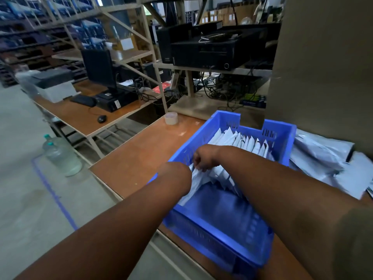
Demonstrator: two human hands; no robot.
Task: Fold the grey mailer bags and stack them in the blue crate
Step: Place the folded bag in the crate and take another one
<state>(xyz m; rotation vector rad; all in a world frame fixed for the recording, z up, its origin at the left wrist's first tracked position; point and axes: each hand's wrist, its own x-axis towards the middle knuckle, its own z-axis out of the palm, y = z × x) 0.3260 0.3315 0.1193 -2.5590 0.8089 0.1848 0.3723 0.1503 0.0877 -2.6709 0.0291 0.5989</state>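
The blue crate (282,134) stands on the brown table (141,154) in front of me. Folded grey mailer bags (250,142) stand on edge in a row from its far wall toward the middle. My right hand (203,158) reaches across to the crate's left side and pinches the top of the nearest grey bag (196,178). My left hand (179,172) dips into the crate beside that bag, its fingers hidden behind my wrist. The near half of the crate floor is bare.
A loose pile of unfolded grey mailers (323,158) lies right of the crate. A tape roll (171,118) sits on the table's far left. A tall cardboard panel (323,67) rises behind on the right. Water bottles (60,156) stand on the floor at left.
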